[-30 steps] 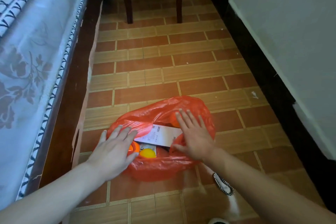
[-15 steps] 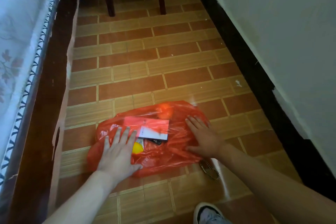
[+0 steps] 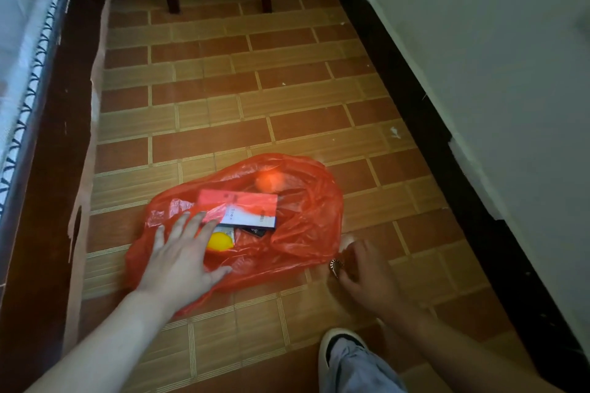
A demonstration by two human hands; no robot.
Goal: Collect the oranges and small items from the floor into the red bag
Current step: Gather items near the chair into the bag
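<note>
The red bag (image 3: 255, 226) lies on the tiled floor (image 3: 242, 80), between the bed (image 3: 28, 41) and the wall (image 3: 479, 41), with bare floor beyond. The left hand (image 3: 182, 258) presses flat on it. The right hand (image 3: 364, 274) curls around a small shiny thing (image 3: 336, 266) just beside the bag.

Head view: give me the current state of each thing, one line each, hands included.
red bag: flat on the floor, mouth open, contents showing.
white box: inside the bag, partly under red film.
yellow fruit: in the bag, beside the left fingers.
orange: under bag film, blurred.
metal chain: on the floor by the bag, at the right fingertips.
left hand: spread flat on the bag.
right hand: fingers curled at the chain; grip unclear.
</note>
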